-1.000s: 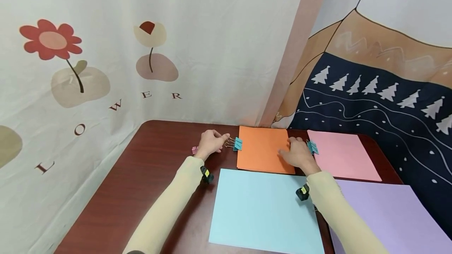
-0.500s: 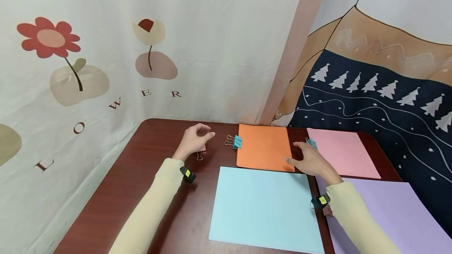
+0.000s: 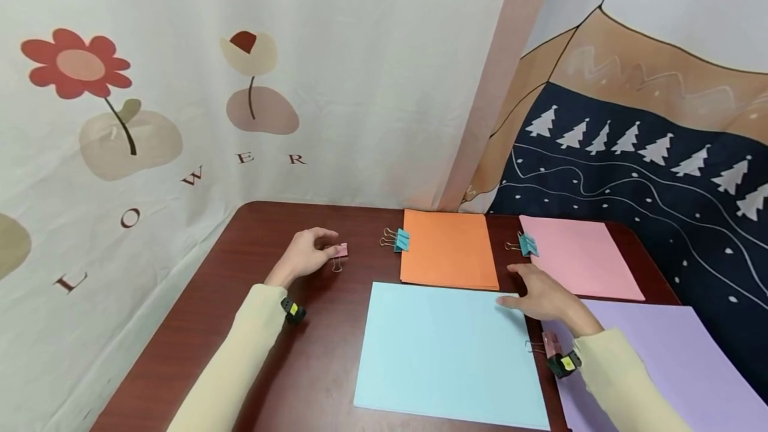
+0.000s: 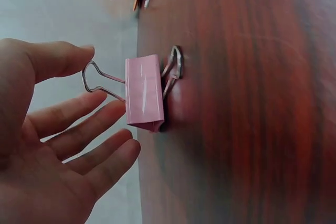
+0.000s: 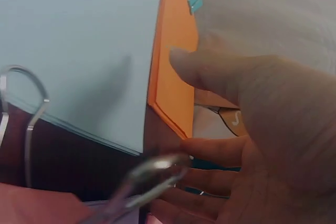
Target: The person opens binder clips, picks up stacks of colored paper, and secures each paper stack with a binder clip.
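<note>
On the table beside my left hand (image 3: 306, 253) lies a pink binder clip (image 4: 144, 90) with wire handles. The left wrist view has the thumb and fingers spread about one handle; whether they touch it I cannot tell. My right hand (image 3: 543, 292), fingers loosely spread and holding nothing, hovers over the upper right corner of the light blue paper (image 3: 450, 352). A teal binder clip (image 3: 401, 240) grips the left edge of the orange paper (image 3: 450, 249). Another teal clip (image 3: 528, 244) sits on the left edge of the pink paper (image 3: 585, 255).
Purple paper (image 3: 654, 359) covers the table's right front, with a second pink binder clip (image 3: 552, 344) at its left edge, partly behind the right wrist camera. Brown wood table (image 3: 288, 365) shows at left. Printed curtains (image 3: 360, 85) hang behind the table.
My left hand has left the teal clip on the orange paper and moved left to the loose pink clip. The right hand has shifted off the orange paper, rightward and nearer.
</note>
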`<state>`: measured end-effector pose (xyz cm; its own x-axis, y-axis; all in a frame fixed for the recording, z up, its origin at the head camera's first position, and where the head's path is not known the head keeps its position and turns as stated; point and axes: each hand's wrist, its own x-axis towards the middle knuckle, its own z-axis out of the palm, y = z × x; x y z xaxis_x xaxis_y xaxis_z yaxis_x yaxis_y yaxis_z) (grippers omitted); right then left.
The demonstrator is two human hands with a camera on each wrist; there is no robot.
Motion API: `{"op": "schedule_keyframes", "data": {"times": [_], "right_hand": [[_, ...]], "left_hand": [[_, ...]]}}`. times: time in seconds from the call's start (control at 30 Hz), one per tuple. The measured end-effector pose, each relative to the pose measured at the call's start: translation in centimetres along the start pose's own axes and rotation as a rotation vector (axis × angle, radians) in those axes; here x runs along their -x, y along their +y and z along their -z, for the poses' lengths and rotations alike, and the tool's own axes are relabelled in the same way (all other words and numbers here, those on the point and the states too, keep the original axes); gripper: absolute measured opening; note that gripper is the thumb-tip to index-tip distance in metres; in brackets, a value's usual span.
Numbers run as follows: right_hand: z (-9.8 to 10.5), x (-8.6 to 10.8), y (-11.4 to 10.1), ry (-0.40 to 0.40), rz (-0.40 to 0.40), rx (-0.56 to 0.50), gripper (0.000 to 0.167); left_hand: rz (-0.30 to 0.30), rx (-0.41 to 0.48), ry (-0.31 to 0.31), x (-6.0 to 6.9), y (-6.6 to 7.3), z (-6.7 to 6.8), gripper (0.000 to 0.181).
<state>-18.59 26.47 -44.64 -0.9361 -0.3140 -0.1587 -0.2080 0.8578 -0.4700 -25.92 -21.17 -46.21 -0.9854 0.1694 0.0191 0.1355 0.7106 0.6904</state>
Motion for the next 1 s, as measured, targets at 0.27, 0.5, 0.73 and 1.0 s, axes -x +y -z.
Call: {"op": "schedule_keyframes", "data": {"times": [0.27,0.5,0.73,1.0], "right_hand": [[-0.9,2.1,-0.9,-0.033,-0.011,0.057,0.091],[-1.7,3.2,-2.0,-0.058,-0.012,0.13,0.09],[-2.5,3.2,-2.3,-0.024,0.006,0.199,0.083],[-3.3,3.1,-2.9,0.072,0.016,0.295,0.07]], "left_hand": [[-0.084,-0.073,-0.002,0.7,-0.2,-0.3,0.031],[-0.121,-0.072,0.032,0.9,-0.2,-0.1,0.023],[-0.096,-0.11,0.076,0.9,-0.4,-0.2,0.023],[-0.137,-0.094,0.198,0.6,-0.5,-0.1,0.02]]}}
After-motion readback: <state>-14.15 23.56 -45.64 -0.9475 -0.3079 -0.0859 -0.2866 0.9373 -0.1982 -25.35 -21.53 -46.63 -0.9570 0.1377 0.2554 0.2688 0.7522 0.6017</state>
